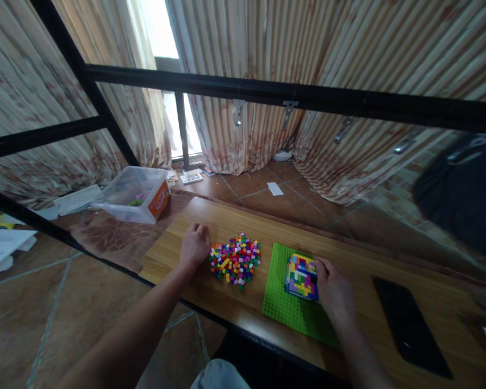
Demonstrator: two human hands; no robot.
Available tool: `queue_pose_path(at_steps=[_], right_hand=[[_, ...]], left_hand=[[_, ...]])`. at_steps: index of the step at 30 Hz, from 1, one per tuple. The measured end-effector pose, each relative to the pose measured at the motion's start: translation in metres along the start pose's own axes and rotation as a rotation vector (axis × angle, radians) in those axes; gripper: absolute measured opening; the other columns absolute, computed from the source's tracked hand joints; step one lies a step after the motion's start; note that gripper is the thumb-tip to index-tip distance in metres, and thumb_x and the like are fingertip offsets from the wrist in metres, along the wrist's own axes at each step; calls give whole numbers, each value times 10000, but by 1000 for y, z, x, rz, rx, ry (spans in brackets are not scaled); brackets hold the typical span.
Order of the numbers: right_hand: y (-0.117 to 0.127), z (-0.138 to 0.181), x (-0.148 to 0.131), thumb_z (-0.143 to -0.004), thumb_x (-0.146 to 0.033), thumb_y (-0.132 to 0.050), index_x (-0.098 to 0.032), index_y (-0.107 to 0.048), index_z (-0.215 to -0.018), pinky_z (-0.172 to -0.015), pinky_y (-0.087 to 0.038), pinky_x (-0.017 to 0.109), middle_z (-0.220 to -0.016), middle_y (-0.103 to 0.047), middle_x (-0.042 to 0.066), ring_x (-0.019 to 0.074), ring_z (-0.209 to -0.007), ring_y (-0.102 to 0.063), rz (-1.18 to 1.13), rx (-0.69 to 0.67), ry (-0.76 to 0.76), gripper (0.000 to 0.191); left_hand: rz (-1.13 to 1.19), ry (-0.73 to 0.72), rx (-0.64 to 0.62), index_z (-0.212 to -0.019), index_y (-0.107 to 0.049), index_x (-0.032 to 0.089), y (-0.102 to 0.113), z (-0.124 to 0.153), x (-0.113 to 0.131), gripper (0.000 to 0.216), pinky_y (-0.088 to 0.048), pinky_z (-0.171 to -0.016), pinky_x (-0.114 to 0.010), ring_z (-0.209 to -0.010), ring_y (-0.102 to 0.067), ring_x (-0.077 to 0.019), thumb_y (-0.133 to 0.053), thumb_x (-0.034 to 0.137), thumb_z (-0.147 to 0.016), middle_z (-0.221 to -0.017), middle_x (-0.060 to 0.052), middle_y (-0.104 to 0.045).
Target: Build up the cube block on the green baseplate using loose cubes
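Note:
On the wooden table lies a loose pile of small toy bricks in many colours. Just left of it rests my left hand, its fingers curled in; whatever they may hold is hidden. A green baseplate carries a rectangular toy brick build, its top a patchwork of yellow, red, blue, white, green and purple. My right hand grips the right side of this build, thumb and fingers at its edge. The hand covers that side and part of the baseplate.
A black phone-like slab lies on the table at the right. A clear plastic box with an orange label stands on the floor beyond the left end. Black metal bars cross behind the table, with curtains past them.

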State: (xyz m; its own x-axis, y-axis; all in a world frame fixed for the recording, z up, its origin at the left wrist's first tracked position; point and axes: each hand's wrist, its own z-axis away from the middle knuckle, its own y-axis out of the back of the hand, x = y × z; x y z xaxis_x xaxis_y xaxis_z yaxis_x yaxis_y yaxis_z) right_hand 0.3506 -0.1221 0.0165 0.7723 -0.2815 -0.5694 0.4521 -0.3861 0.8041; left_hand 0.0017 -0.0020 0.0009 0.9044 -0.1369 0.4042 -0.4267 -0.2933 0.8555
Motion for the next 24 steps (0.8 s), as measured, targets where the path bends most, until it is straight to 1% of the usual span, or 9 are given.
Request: queue_pose_path(at_steps=[4, 6, 8, 10, 11, 14, 17, 20, 24], right_hand=[[2, 0, 4, -902, -518, -292, -142, -674, -1065, -892, -451, 407, -1073, -693, 162, 276, -978, -624, 39, 2, 10, 561], [5, 3, 1, -908, -526, -303, -127, -670, -1088, -908, -449, 417, -1079, -686, 172, 287, -1003, -614, 52, 70, 45, 571], [7, 8, -10, -923, -519, -311, -120, -668, -1098, -929, -444, 423, -1079, -678, 175, 289, -1026, -600, 46, 155, 131, 563], [4, 16, -27, -940, -498, -327, -137, -674, -1079, -930, -447, 420, -1058, -681, 158, 276, -1011, -598, 11, 174, 242, 519], [1, 20, -37, -945, -485, -344, -155, -679, -1058, -922, -452, 416, -1047, -684, 141, 264, -991, -602, -17, 144, 295, 483], [-17, 32, -68, -953, -421, -389, -199, -684, -1035, -917, -456, 413, -1047, -685, 105, 243, -981, -599, -73, -9, 446, 378], [-39, 37, -89, -953, -344, -406, -211, -682, -1069, -905, -458, 415, -1040, -680, 92, 239, -978, -588, -79, -105, 499, 328], [-55, 34, -100, -938, -297, -446, -215, -686, -1094, -884, -462, 408, -1034, -672, 86, 240, -972, -575, -42, -168, 522, 297], [-67, 27, -106, -931, -277, -478, -210, -703, -1076, -888, -458, 407, -1010, -659, 81, 239, -963, -560, -1, -222, 557, 276]], left_hand=[[-6, 10, -13, -923, -671, 192, 1, 0, 2, 222, -488, -839, -310, -926, -610, -207, -450, 173, -902, -999, -89, -631], [-16, 19, -14, -931, -670, 194, 2, 0, 2, 219, -485, -850, -310, -929, -610, -203, -455, 168, -901, -1006, -86, -632], [-23, 23, -17, -949, -670, 195, 2, 0, 3, 219, -482, -859, -314, -933, -609, -203, -459, 161, -900, -1011, -84, -631], [-27, 27, -25, -957, -668, 194, 2, 1, 3, 218, -482, -852, -319, -929, -607, -205, -460, 162, -903, -1004, -85, -628], [-28, 31, -31, -953, -667, 194, 2, 1, 3, 215, -482, -843, -319, -925, -607, -205, -459, 165, -906, -998, -85, -626], [-23, 47, -42, -936, -665, 197, 2, 1, 3, 208, -480, -835, -313, -926, -607, -204, -461, 168, -912, -990, -83, -620], [-5, 44, -42, -947, -664, 197, 2, 2, 3, 206, -475, -847, -313, -933, -605, -201, -465, 161, -912, -999, -84, -616], [1, 43, -50, -946, -666, 187, 2, 1, 4, 205, -475, -844, -323, -924, -600, -208, -464, 167, -916, -995, -91, -616], [-6, 51, -53, -941, -664, 185, 2, 1, 4, 203, -472, -843, -320, -922, -597, -205, -464, 160, -915, -988, -90, -617]])
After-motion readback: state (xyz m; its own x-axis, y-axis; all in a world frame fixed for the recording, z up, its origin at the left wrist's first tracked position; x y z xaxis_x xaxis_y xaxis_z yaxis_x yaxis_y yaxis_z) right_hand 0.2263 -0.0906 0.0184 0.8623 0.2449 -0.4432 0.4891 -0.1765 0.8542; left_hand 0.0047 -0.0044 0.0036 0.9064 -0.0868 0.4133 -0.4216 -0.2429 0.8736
